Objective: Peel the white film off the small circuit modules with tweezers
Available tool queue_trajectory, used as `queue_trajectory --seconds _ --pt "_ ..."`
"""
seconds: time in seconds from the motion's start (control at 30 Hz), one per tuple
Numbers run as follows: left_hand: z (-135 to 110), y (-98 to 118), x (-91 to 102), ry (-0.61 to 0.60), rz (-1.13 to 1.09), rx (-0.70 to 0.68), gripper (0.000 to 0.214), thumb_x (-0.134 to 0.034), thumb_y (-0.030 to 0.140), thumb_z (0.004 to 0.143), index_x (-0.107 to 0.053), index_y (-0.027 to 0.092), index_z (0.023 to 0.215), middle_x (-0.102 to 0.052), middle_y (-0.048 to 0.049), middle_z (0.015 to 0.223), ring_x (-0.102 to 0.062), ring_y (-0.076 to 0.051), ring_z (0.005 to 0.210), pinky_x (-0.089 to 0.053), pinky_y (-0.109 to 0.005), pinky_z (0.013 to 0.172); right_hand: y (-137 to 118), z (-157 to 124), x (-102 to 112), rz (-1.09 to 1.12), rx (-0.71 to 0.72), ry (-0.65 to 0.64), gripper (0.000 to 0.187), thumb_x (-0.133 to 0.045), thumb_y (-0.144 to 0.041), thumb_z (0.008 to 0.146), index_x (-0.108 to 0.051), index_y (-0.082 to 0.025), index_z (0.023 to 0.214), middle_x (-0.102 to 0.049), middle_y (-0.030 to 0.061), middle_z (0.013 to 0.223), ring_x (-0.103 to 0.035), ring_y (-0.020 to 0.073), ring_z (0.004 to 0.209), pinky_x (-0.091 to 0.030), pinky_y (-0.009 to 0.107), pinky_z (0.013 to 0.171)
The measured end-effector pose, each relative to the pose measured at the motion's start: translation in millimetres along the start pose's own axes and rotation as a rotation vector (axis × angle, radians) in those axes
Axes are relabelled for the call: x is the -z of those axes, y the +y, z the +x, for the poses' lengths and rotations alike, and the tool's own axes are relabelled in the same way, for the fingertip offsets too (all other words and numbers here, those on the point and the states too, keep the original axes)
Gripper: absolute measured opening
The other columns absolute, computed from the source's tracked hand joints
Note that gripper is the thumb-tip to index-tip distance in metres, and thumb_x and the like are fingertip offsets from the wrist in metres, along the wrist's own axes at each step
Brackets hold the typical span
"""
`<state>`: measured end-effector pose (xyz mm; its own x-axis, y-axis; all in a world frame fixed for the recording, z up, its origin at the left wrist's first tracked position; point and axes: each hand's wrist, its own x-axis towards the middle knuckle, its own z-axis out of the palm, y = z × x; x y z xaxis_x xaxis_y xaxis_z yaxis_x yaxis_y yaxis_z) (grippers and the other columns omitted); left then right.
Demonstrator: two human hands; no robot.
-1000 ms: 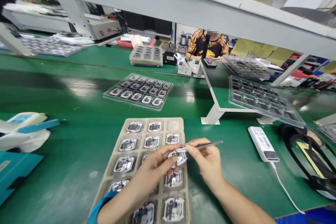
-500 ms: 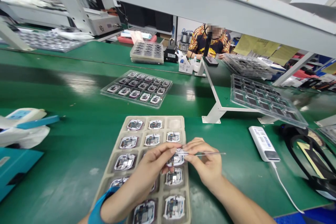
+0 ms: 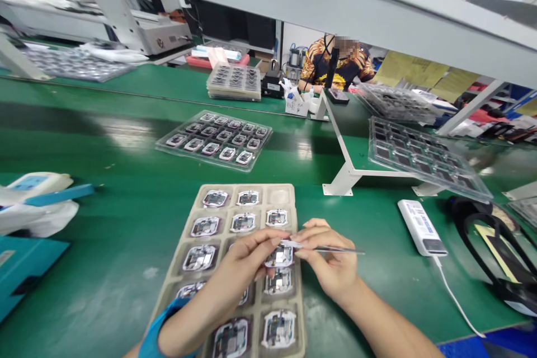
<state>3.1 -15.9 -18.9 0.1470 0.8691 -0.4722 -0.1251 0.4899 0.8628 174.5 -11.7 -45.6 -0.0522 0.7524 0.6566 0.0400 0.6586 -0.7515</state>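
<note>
While over the tray (image 3: pixel 260 189) — hands (image 3: pixel 331 263) on tweezers (image 3: pixel 335 249), circuit module (image 3: pixel 279 256)

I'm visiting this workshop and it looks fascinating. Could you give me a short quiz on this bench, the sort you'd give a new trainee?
1. What does the right hand hold?
A) A soldering iron
B) Slim metal tweezers
C) A screwdriver

2. True or false: the top row of the beige tray has one empty compartment.

3. Fill in the blank: the white corded device lies on the person's ____ side of the beige tray.

Key: 1. B; 2. True; 3. right
</note>
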Motion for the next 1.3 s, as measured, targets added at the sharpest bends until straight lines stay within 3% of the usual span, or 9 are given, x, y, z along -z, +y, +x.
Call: queue_trajectory --seconds 0.17,0.3,0.67,1.1,1.3 --pt "0 -5 0.9 0.002 0.007 -0.018 0.030 -0.079 0.048 0.067 -0.080 0.024 0.085 -0.072 -0.0035 0.090 -0.057 -0.019 0.078 -0.047 -0.022 0.058 1 -3 -2 0.114 -0.201 0.046 0.014 -0.074 -0.013 0.086 -0.072 -0.026 0.091 -0.080 0.0013 0.085 -0.076 0.0189 0.081 -0.061 0.034 0.079" --pt "0 -2 -0.4 -0.007 0.034 0.000 0.029 -0.080 0.047 0.064 -0.081 0.025 0.083 -0.072 -0.0025 0.091 -0.057 -0.018 0.079 -0.047 -0.022 0.058 -2 -4 -2 0.092 -0.253 0.049 0.018 -0.073 -0.010 0.085 -0.071 -0.026 0.091 -0.079 0.0000 0.084 -0.076 0.0168 0.081 -0.061 0.029 0.075" --pt "-1 2 -1.6 -0.035 0.032 0.034 0.031 -0.079 0.047 0.067 -0.082 0.024 0.086 -0.072 -0.0030 0.090 -0.053 -0.016 0.076 -0.046 -0.021 0.058 -5 -4 -2 0.062 -0.228 0.048 0.008 -0.070 -0.015 0.089 -0.068 -0.023 0.091 -0.079 0.0037 0.083 -0.076 0.0190 0.081 -0.063 0.032 0.073" --pt "1 2 -2.7 -0.048 0.093 0.001 0.030 -0.079 0.047 0.067 -0.080 0.021 0.082 -0.072 -0.0017 0.084 -0.054 -0.016 0.072 -0.046 -0.021 0.057 -8 0 1 -0.157 0.020 -0.101 0.017 -0.069 -0.007 0.086 -0.069 -0.023 0.090 -0.079 0.0023 0.081 -0.076 0.0185 0.074 -0.059 0.039 0.089" --pt "2 0 -1.5 -0.049 0.039 0.049 0.032 -0.081 0.049 0.066 -0.080 0.023 0.084 -0.070 -0.0007 0.083 -0.052 -0.014 0.072 -0.045 -0.020 0.058 -9 3 2 -0.054 -0.222 -0.046 0.005 -0.070 -0.017 0.087 -0.069 -0.022 0.088 -0.079 0.0045 0.084 -0.077 0.0195 0.081 -0.063 0.031 0.075"
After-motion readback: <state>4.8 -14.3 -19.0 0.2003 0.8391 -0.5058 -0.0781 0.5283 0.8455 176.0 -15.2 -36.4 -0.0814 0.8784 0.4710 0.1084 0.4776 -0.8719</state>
